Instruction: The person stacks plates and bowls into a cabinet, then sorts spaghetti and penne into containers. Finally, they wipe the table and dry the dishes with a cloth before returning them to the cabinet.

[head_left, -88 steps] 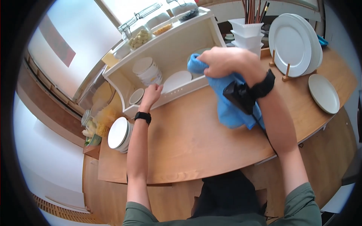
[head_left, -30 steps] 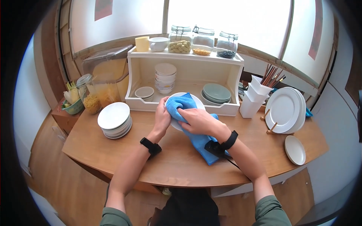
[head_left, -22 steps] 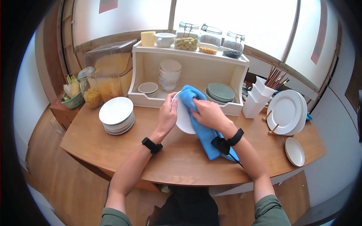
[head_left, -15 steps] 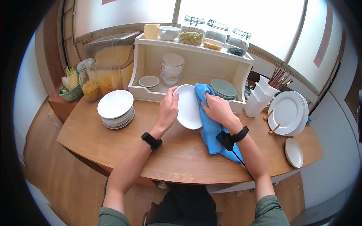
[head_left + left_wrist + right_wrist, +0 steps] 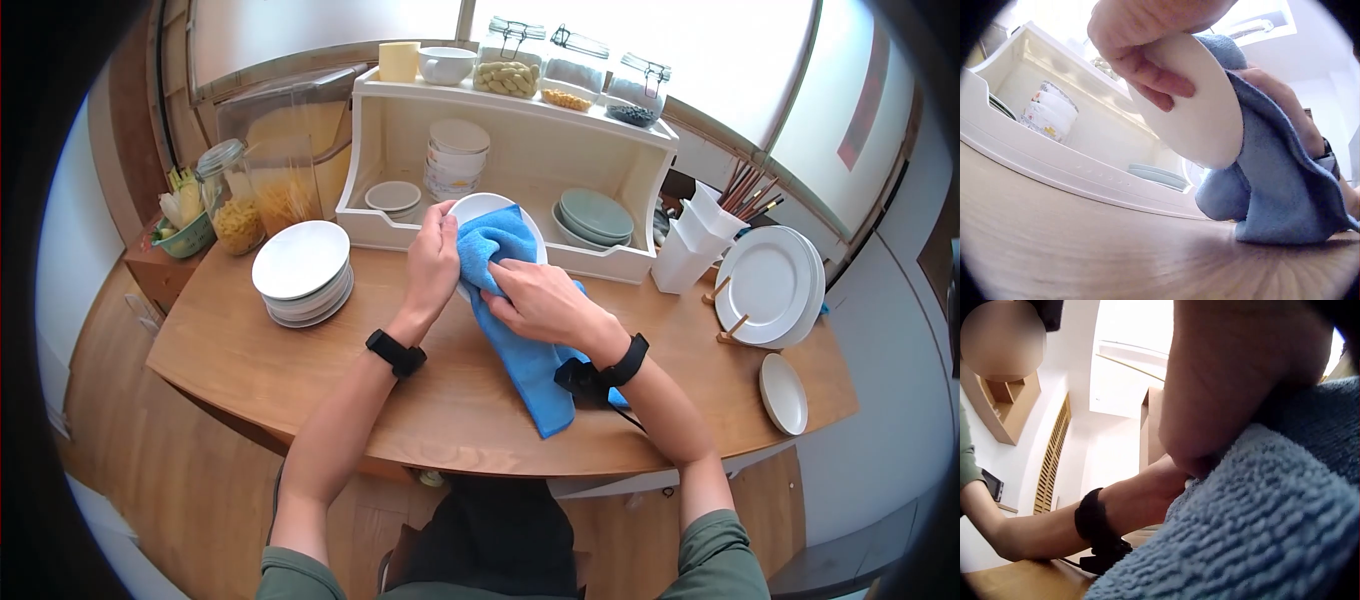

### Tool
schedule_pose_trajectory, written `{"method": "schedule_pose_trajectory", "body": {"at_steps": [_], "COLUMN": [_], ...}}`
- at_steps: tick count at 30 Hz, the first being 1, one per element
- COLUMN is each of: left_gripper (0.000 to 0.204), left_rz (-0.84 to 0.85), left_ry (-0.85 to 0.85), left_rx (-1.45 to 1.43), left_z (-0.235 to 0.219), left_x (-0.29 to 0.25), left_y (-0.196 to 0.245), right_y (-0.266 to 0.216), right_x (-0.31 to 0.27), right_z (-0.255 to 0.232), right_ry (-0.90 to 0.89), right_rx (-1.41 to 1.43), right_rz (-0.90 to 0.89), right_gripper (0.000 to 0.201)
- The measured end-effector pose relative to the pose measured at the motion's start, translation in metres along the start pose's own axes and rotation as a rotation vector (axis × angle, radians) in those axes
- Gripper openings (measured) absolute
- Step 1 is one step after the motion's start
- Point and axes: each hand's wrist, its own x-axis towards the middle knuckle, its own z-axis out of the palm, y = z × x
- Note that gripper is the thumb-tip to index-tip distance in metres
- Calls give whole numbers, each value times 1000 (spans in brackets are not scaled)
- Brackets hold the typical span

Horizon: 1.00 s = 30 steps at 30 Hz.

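Observation:
Above the table, my left hand [image 5: 433, 265] grips a white plate [image 5: 472, 206] by its left edge. In the left wrist view, the fingers of that hand lie against the underside of the plate [image 5: 1200, 109]. My right hand [image 5: 548, 298] holds a bunched blue cloth [image 5: 535, 375] against the plate's upper face, covering much of it. The cloth's loose end hangs down toward the tabletop below the right wrist. Close up in the right wrist view, the ribbed cloth [image 5: 1260, 512] sits under the right hand [image 5: 1235, 381].
Behind the hands stands a white shelf [image 5: 620, 262] with stacked bowls [image 5: 458, 160] and green plates [image 5: 596, 214]; jars [image 5: 508, 62] line its top. A stack of white plates [image 5: 302, 262] is at left. Plates in a wooden rack [image 5: 765, 285] and an oval dish [image 5: 783, 393] are at right.
The left hand has gone from the shelf to over the table, now with the plate. The cloth has moved from the plate's right edge back over its middle.

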Motion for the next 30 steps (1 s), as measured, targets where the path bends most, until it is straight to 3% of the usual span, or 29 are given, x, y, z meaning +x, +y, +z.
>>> {"method": "schedule_pose_trajectory", "body": {"at_steps": [9, 16, 22, 25, 30], "left_gripper": [35, 33, 33, 33, 33], "left_rz": [-59, 6, -56, -37, 38], "left_ry": [-164, -38, -124, -143, -5], "left_rx": [42, 20, 36, 51, 21], "left_z": [9, 9, 10, 14, 9], "left_x": [-10, -8, -12, -15, -8], "left_y": [-2, 4, 12, 4, 2], "right_y": [33, 52, 43, 28, 7], "right_x": [0, -2, 0, 0, -1], "right_z": [13, 5, 7, 7, 4], "right_ry": [153, 70, 41, 68, 74], "right_rx": [-98, -183, -133, -59, -11], "right_rz": [127, 374, 341, 213, 11], "right_gripper": [20, 26, 25, 23, 19]}}
